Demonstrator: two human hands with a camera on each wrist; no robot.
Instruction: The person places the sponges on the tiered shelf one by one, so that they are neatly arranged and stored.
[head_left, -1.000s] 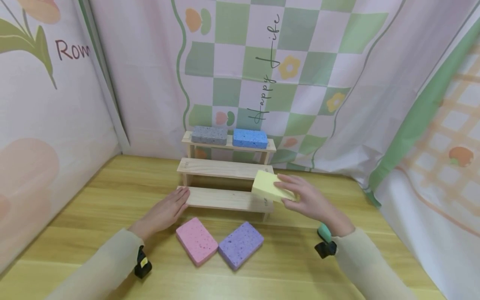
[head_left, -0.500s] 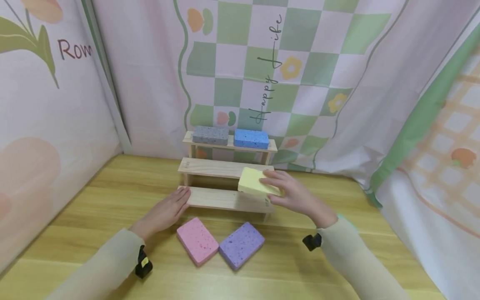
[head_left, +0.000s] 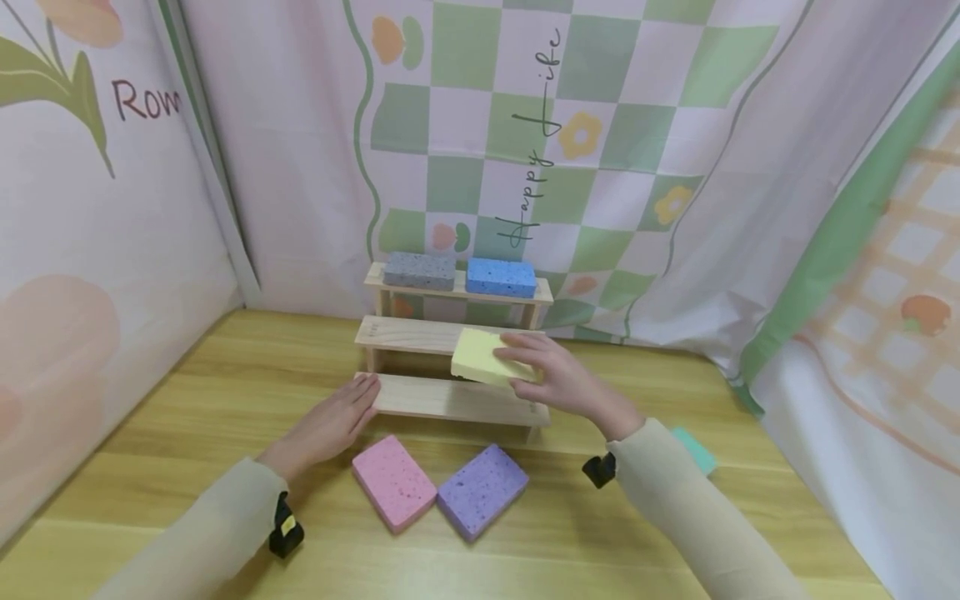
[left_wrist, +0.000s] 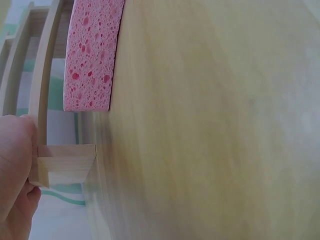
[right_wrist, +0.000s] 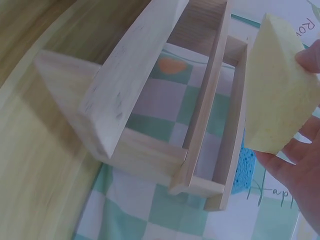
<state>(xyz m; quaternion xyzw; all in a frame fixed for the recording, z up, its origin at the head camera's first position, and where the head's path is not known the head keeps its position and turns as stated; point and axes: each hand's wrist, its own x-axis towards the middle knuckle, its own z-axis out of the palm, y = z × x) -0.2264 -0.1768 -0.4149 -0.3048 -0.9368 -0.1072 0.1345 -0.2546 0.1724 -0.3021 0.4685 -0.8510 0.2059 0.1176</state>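
My right hand (head_left: 558, 379) holds a pale yellow sponge (head_left: 480, 357) between thumb and fingers, over the right half of a three-step wooden rack (head_left: 450, 397). In the right wrist view the yellow sponge (right_wrist: 277, 90) is tilted, clear of the steps. My left hand (head_left: 330, 421) rests on the left end of the lowest step, fingers nearly straight and close together. A pink sponge (head_left: 393, 483) and a purple sponge (head_left: 482, 492) lie on the table before the rack, corners close together. On the top step sit a grey sponge (head_left: 420, 271) and a blue sponge (head_left: 501, 277).
Partly behind my right sleeve, a teal sponge (head_left: 696, 452) lies on the wooden table (head_left: 600, 542). A checkered curtain (head_left: 525, 150) hangs behind the rack, with printed cloth along both sides. Each wrist wears a black strap.
My right hand has carried the yellow sponge leftward from the rack's right end, uncovering more of the teal sponge. My left hand has stayed on the lowest step.
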